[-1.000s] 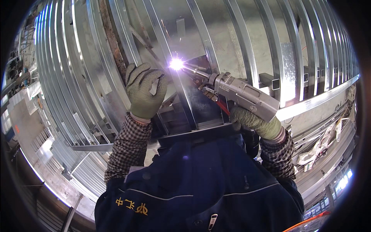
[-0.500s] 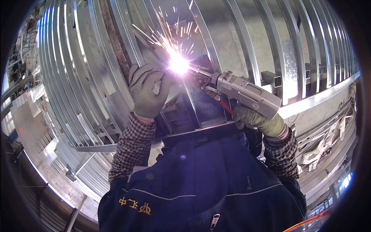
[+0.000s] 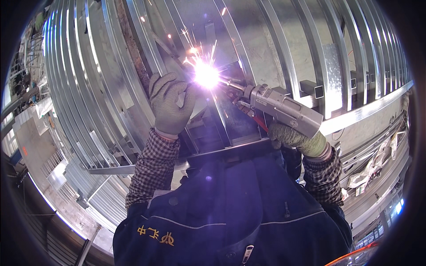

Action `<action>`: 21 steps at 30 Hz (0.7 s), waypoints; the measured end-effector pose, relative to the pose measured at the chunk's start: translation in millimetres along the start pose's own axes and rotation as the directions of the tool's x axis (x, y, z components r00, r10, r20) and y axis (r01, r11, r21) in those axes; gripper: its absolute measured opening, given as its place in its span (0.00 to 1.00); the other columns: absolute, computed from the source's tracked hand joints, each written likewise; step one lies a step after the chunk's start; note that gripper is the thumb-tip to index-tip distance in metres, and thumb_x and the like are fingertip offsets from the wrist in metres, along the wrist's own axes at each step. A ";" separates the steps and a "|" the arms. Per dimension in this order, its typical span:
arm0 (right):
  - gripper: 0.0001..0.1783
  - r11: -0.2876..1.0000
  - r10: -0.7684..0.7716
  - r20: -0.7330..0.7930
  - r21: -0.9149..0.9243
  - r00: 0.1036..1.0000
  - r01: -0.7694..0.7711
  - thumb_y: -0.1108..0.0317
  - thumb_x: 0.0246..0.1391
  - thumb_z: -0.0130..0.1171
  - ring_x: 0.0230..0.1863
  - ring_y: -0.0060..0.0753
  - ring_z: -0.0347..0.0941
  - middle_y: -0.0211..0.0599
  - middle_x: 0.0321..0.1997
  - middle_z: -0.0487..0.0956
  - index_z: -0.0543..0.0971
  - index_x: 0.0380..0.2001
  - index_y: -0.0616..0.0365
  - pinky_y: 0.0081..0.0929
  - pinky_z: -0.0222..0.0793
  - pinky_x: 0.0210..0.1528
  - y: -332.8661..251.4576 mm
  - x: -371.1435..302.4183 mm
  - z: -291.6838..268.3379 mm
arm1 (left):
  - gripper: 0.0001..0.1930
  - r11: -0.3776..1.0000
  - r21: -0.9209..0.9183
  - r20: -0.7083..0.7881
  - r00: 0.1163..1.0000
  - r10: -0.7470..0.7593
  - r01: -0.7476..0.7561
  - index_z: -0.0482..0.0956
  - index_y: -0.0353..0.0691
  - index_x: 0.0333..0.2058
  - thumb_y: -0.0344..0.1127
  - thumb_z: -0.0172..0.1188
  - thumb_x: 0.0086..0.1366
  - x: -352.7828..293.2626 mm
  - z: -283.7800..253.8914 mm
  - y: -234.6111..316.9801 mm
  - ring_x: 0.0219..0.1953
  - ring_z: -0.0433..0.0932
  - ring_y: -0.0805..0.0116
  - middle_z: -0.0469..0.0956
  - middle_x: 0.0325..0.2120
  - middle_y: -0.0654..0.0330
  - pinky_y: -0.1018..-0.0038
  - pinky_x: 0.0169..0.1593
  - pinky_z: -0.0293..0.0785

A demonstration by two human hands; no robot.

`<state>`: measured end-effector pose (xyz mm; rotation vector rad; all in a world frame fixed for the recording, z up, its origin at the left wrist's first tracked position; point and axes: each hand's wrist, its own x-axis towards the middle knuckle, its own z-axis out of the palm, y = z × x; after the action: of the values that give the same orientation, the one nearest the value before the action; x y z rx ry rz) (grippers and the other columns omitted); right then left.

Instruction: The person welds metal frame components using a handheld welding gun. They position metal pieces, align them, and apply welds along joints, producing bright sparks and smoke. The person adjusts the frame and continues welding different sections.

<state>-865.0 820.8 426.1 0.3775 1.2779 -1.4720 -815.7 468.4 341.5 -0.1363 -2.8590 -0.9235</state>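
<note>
My right hand (image 3: 293,137), in a grey-green glove, grips a grey handheld welding gun (image 3: 284,108) by its handle. The gun's nozzle points up and left at a bright white arc (image 3: 206,74) on a steel rib (image 3: 224,111), and a few sparks fly upward from it. My left hand (image 3: 171,104), also gloved, is just left of the arc with its fingers curled over the rib's edge. Both plaid sleeves rise from my dark blue jacket (image 3: 230,208) at the bottom of the view.
Curved galvanised steel ribs (image 3: 88,88) fan across the whole view. A rusty strip (image 3: 133,48) runs up beside my left hand. A flat steel rail (image 3: 368,113) crosses at the right, with square tube ends (image 3: 317,91) above it. Metal offcuts and debris (image 3: 377,168) lie lower right.
The arc grew from a small glow to a spray of sparks, which has thinned now. Both hands and the gun have stayed almost in place.
</note>
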 end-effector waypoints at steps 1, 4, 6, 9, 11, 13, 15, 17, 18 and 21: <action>0.26 1.000 -0.004 -0.005 0.009 1.000 0.004 0.65 0.63 0.78 0.35 0.19 0.78 0.28 0.39 0.83 0.81 0.60 0.59 0.21 0.75 0.35 0.6 -1.0 -0.1 | 0.07 1.000 -0.001 -0.003 1.000 -0.004 0.004 0.87 0.38 0.33 0.28 0.78 0.57 -0.1 -0.3 0.3 0.44 0.80 0.53 0.85 0.38 0.54 0.56 0.55 0.75; 0.26 1.000 -0.013 0.005 -0.016 1.000 0.013 0.64 0.63 0.78 0.35 0.19 0.78 0.28 0.40 0.83 0.81 0.60 0.60 0.21 0.75 0.35 1.8 -2.9 -0.3 | 0.07 1.000 -0.016 -0.015 1.000 -0.026 0.026 0.88 0.39 0.33 0.29 0.77 0.57 -0.8 -0.2 0.8 0.45 0.80 0.55 0.85 0.36 0.55 0.56 0.58 0.74; 0.26 1.000 -0.017 0.005 -0.005 1.000 0.017 0.64 0.63 0.77 0.35 0.19 0.78 0.28 0.39 0.83 0.81 0.60 0.60 0.21 0.75 0.35 2.5 -3.8 0.4 | 0.07 1.000 0.015 -0.006 1.000 -0.005 0.005 0.89 0.39 0.33 0.30 0.77 0.58 -1.5 -0.7 0.8 0.46 0.81 0.56 0.86 0.36 0.56 0.56 0.60 0.73; 0.26 0.998 -0.045 0.011 -0.035 0.999 0.045 0.64 0.63 0.77 0.35 0.19 0.78 0.28 0.39 0.83 0.80 0.60 0.61 0.21 0.75 0.36 3.0 -4.3 1.8 | 0.06 0.999 0.046 0.006 1.000 0.002 -0.002 0.90 0.40 0.34 0.31 0.78 0.58 -2.6 -1.4 0.5 0.48 0.82 0.56 0.87 0.36 0.57 0.55 0.63 0.71; 0.27 1.000 -0.007 -0.007 -0.021 1.000 0.007 0.63 0.64 0.77 0.35 0.19 0.78 0.28 0.39 0.83 0.80 0.61 0.61 0.21 0.75 0.36 3.4 -4.6 2.9 | 0.06 1.000 0.012 0.005 1.000 -0.021 0.021 0.89 0.40 0.34 0.31 0.77 0.58 -3.2 -1.8 0.3 0.48 0.83 0.55 0.87 0.36 0.56 0.54 0.63 0.72; 0.29 0.990 -0.106 -0.032 -0.095 0.994 0.102 0.62 0.64 0.77 0.34 0.20 0.78 0.29 0.39 0.83 0.79 0.62 0.62 0.22 0.75 0.36 5.2 -4.7 5.1 | 0.06 1.000 0.016 -0.011 1.000 -0.010 0.010 0.89 0.39 0.33 0.29 0.76 0.58 -3.3 -1.6 0.0 0.48 0.83 0.53 0.86 0.36 0.53 0.54 0.61 0.73; 0.30 0.988 -0.117 -0.021 -0.104 0.993 0.114 0.63 0.64 0.77 0.34 0.21 0.78 0.29 0.39 0.83 0.78 0.63 0.63 0.23 0.76 0.35 7.3 -6.1 6.7 | 0.05 1.000 0.004 -0.020 1.000 -0.013 0.013 0.88 0.38 0.33 0.28 0.75 0.59 -4.0 -1.7 0.0 0.47 0.83 0.51 0.86 0.37 0.51 0.53 0.60 0.74; 0.30 0.991 -0.120 -0.028 -0.058 0.992 0.118 0.63 0.64 0.77 0.34 0.21 0.78 0.30 0.39 0.83 0.78 0.64 0.63 0.23 0.76 0.35 10.5 -10.3 10.1 | 0.05 1.000 0.022 -0.024 1.000 -0.008 0.008 0.88 0.39 0.33 0.28 0.75 0.59 -5.0 -1.5 0.0 0.47 0.82 0.50 0.86 0.37 0.50 0.53 0.60 0.74; 0.30 0.994 -0.113 -0.035 -0.006 0.993 0.113 0.63 0.64 0.77 0.34 0.21 0.78 0.30 0.39 0.83 0.78 0.64 0.64 0.23 0.76 0.35 13.4 -13.0 13.9 | 0.05 0.999 0.012 -0.032 0.999 -0.033 0.034 0.88 0.39 0.33 0.30 0.75 0.59 -5.7 -0.9 0.2 0.47 0.82 0.49 0.86 0.37 0.51 0.51 0.62 0.72; 0.30 0.987 -0.158 -0.076 -0.019 0.984 0.157 0.64 0.64 0.77 0.35 0.21 0.78 0.31 0.40 0.83 0.78 0.63 0.64 0.22 0.76 0.36 20.5 -20.6 24.7 | 0.06 0.997 0.027 -0.012 0.997 -0.071 0.072 0.89 0.39 0.33 0.33 0.74 0.61 -8.2 -0.7 -0.2 0.49 0.83 0.49 0.87 0.38 0.51 0.51 0.65 0.70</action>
<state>-830.7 814.1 441.2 0.3335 1.4048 -1.5944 -807.6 467.4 340.7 -0.0259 -2.8822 -0.8941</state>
